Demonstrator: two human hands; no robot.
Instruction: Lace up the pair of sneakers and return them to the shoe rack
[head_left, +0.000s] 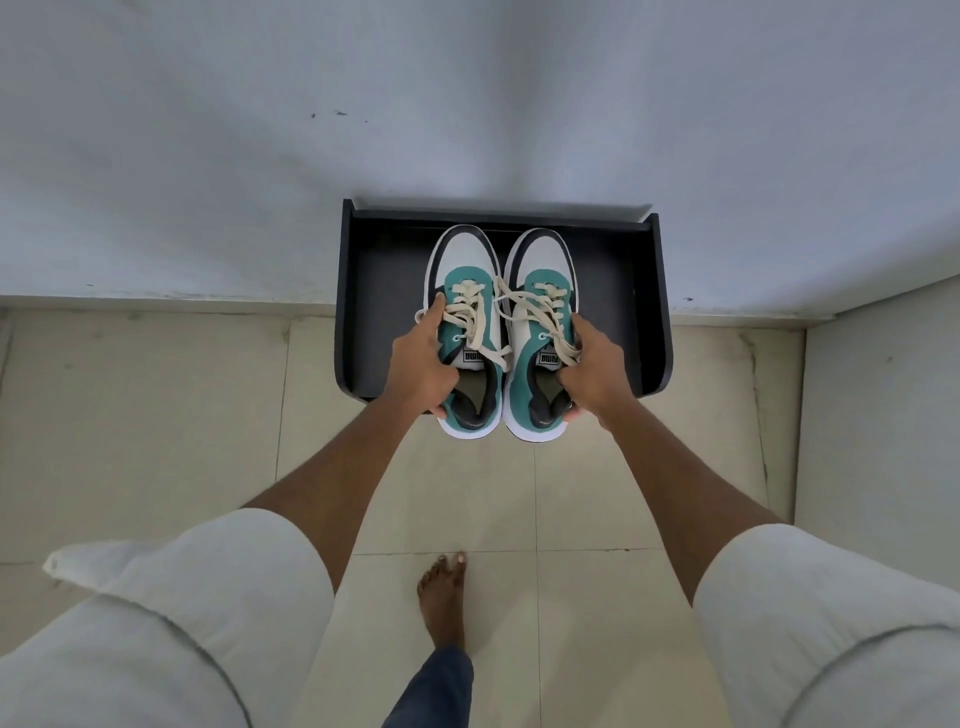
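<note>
Two teal, white and black sneakers with cream laces are side by side over the black shoe rack (374, 291), toes pointing at the wall. My left hand (423, 366) grips the left sneaker (462, 260) by its outer side and collar. My right hand (595, 369) grips the right sneaker (540, 260) the same way. The heels stick out past the rack's front edge. Laces run through the eyelets of both shoes and their loose ends trail across between them. Whether the soles touch the shelf I cannot tell.
The rack stands against a pale grey wall (467, 104) on a beige tiled floor (156, 389). A second wall (883, 415) closes the corner on the right. My bare foot (444, 597) is on the tiles below the shoes.
</note>
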